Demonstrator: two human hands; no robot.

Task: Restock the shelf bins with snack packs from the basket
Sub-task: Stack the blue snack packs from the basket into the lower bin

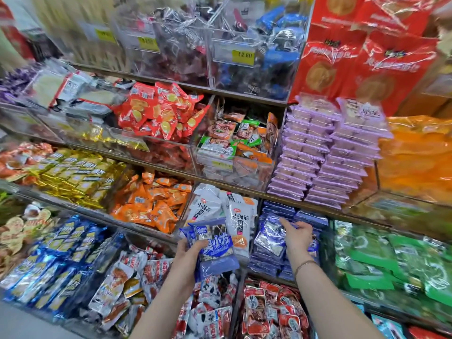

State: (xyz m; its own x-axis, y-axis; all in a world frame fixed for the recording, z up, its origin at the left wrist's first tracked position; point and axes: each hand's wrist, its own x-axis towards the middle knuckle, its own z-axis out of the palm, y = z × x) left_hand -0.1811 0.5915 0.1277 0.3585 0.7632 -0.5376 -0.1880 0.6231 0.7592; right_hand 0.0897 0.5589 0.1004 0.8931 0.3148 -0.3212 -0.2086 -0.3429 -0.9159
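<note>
a shop: tiered shelf bins (234,165) of snack packs, price tags (242,55).

Left hand (188,250) holds blue plastic snack packs (216,245) before white plastic pouches (236,216). Right hand (297,237) touches stacked blue foil packs (269,241), right of pouches. Green plastic packs (391,260) further right; 2 lilac pack stacks (318,152) on shelf above.

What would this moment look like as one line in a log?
left hand: holds blue snack packs | right hand: rests on shelved packs | basket: not in view
</note>
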